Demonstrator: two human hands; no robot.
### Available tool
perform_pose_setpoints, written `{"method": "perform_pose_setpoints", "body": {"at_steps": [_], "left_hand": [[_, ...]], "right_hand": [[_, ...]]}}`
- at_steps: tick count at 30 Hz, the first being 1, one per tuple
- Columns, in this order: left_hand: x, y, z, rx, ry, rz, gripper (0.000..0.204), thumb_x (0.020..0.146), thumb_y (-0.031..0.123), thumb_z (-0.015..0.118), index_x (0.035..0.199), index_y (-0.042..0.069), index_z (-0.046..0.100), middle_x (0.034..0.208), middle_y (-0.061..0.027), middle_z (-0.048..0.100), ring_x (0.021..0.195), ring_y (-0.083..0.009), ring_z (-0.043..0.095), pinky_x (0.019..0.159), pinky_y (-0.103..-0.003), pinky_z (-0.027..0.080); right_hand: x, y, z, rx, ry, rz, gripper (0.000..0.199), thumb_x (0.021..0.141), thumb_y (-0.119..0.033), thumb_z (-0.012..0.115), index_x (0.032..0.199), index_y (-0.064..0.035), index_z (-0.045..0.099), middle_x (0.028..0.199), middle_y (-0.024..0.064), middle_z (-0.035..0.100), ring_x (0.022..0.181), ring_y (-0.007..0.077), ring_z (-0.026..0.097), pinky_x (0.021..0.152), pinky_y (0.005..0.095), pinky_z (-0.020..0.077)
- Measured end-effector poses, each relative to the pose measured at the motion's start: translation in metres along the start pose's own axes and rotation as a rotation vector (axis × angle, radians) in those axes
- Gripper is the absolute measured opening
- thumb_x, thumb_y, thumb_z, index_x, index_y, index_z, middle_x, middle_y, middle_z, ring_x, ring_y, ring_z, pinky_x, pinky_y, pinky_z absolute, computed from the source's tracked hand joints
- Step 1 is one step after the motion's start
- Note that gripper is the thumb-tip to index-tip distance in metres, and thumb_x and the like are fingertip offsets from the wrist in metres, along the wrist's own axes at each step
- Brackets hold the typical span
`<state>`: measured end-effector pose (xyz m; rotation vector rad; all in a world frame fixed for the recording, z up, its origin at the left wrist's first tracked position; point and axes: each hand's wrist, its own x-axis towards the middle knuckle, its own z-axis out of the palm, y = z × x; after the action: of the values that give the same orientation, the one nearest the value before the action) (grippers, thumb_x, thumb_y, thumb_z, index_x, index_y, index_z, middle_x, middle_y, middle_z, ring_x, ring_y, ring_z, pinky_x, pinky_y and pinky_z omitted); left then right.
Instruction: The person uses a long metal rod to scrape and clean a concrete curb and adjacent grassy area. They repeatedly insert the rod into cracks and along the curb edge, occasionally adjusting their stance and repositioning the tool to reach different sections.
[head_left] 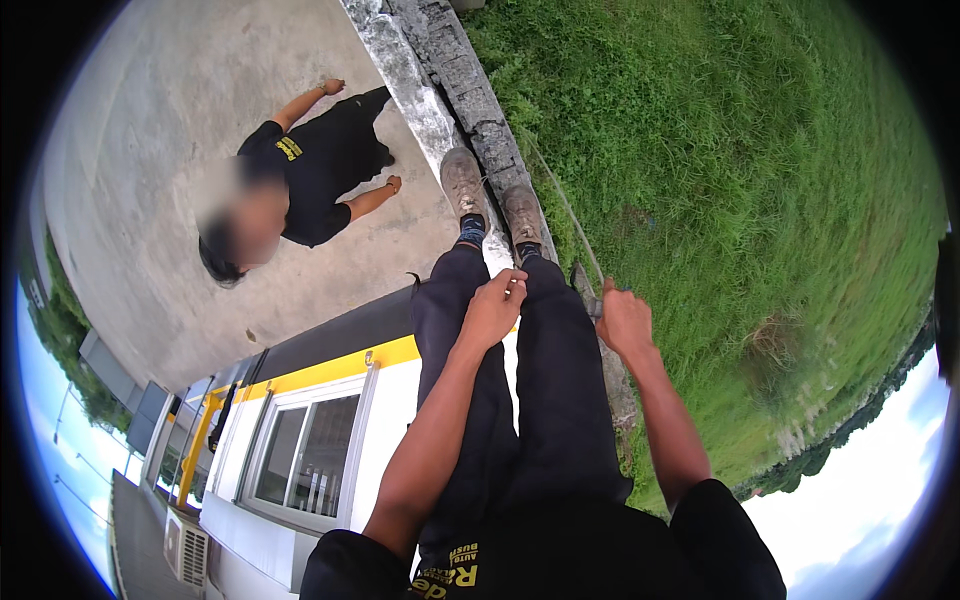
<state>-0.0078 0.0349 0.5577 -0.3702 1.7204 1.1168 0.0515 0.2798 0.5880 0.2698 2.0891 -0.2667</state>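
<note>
Right hand (625, 320) gripping a thin rod (570, 206), left hand (493, 312) half-curled, can't tell if it's holding anything
Concrete ledge (470, 90) underfoot: co-worker (335, 165) in yellow-lettered tee left of it, grass (720, 200) right.

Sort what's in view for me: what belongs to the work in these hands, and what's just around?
Seemingly part of the work:
- long thin implement, in the right hand
- left hand, curled; whether it holds anything is unclear

Apparently just around:
- sliding window
- outdoor air-conditioning box
- concrete floor
</note>
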Motion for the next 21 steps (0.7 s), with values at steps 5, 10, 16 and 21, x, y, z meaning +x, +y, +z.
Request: {"method": "perform_pose_setpoints", "body": {"at_steps": [5, 10, 16, 21], "left_hand": [[0.014, 0.010, -0.030, -0.136, 0.001, 0.024, 0.029, 0.111, 0.021, 0.056, 0.129, 0.001, 0.069, 0.100, -0.0126, 0.077, 0.093, -0.0225, 0.074, 0.088, -0.036, 0.057], [0.030, 0.008, -0.052, -0.109, -0.036, 0.015, 0.029, 0.111, 0.020, 0.055, 0.129, 0.002, 0.069, 0.100, -0.0127, 0.078, 0.094, -0.0205, 0.073, 0.089, -0.035, 0.056], [0.051, 0.024, -0.081, -0.109, -0.089, -0.004, 0.030, 0.114, 0.019, 0.053, 0.132, 0.001, 0.068, 0.103, -0.0067, 0.076, 0.094, -0.0139, 0.068, 0.092, -0.032, 0.055], [0.098, 0.060, -0.114, 0.047, -0.121, 0.064, 0.029, 0.111, 0.022, 0.059, 0.131, 0.002, 0.068, 0.105, -0.0150, 0.075, 0.093, -0.0222, 0.073, 0.088, -0.035, 0.056]], "right_hand": [[0.048, -0.006, 0.003, 0.029, 0.044, 0.004, 0.038, 0.081, -0.005, 0.068, 0.117, 0.0044, 0.069, 0.086, 0.0281, 0.075, 0.083, 0.0442, 0.076, 0.078, 0.0549, 0.0608], [0.085, -0.011, -0.014, 0.050, 0.119, -0.038, 0.019, 0.082, -0.007, 0.065, 0.097, 0.0033, 0.070, 0.081, 0.0289, 0.074, 0.077, 0.0464, 0.076, 0.075, 0.0552, 0.0609], [0.153, 0.012, -0.021, -0.050, 0.082, -0.119, 0.024, 0.081, -0.008, 0.065, 0.101, 0.0026, 0.070, 0.080, 0.0272, 0.075, 0.074, 0.0436, 0.076, 0.072, 0.0544, 0.0607], [0.238, 0.023, -0.015, -0.091, 0.060, -0.152, 0.030, 0.078, -0.010, 0.068, 0.105, 0.0023, 0.070, 0.080, 0.0260, 0.075, 0.076, 0.0425, 0.076, 0.074, 0.0522, 0.0612]]}}
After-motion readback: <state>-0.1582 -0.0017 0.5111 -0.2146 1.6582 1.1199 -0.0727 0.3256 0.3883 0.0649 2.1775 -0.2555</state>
